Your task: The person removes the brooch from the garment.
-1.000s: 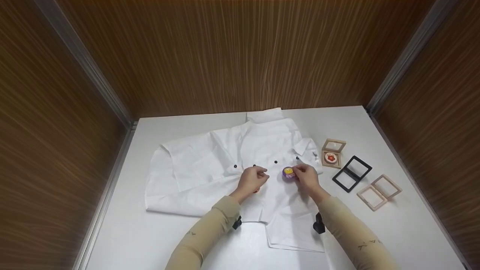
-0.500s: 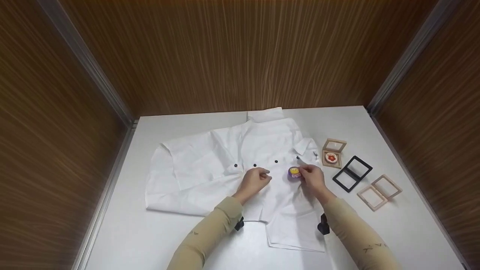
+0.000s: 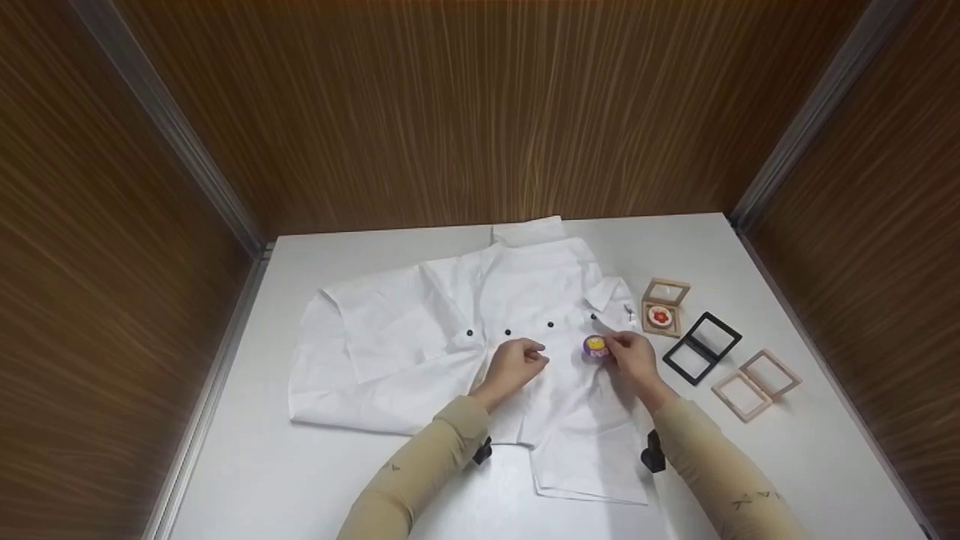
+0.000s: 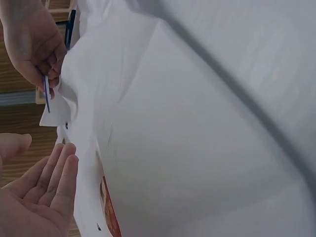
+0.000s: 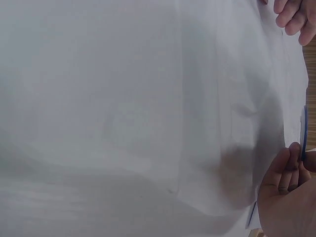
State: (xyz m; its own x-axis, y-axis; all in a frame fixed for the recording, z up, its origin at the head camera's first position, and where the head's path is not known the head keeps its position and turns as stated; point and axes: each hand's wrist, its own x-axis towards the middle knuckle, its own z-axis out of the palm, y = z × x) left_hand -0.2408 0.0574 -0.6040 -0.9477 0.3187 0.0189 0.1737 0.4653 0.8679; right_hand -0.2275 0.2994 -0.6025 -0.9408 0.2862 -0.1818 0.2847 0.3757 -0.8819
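Note:
A white button-front garment [image 3: 405,352] lies spread over the table, with several black buttons showing. My right hand [image 3: 636,357] pinches a round purple badge [image 3: 595,346] with a yellow character on it, above the garment's right part. Seen edge-on in the left wrist view, the badge [image 4: 47,94] is thin with a blue rim. To its left, my left hand [image 3: 514,367] hovers over the garment, holding nothing; its fingers [image 4: 63,190] are relaxed and fairly straight in the left wrist view. Beside that hand, an orange-red flat piece [image 4: 109,210] is partly hidden by the cloth.
Right of the garment stand a tan open case [image 3: 651,327] with a red-flower badge [image 3: 660,317] inside, a black open frame case [image 3: 703,348] and a pale pink one [image 3: 757,385]. Wood-grain panels [image 3: 480,112] enclose the white table [image 3: 247,480] on the back and sides.
My right hand has moved slightly to the right with the purple badge. My left hand has also shifted a little right, and the orange-red piece beneath it is hidden in the head view.

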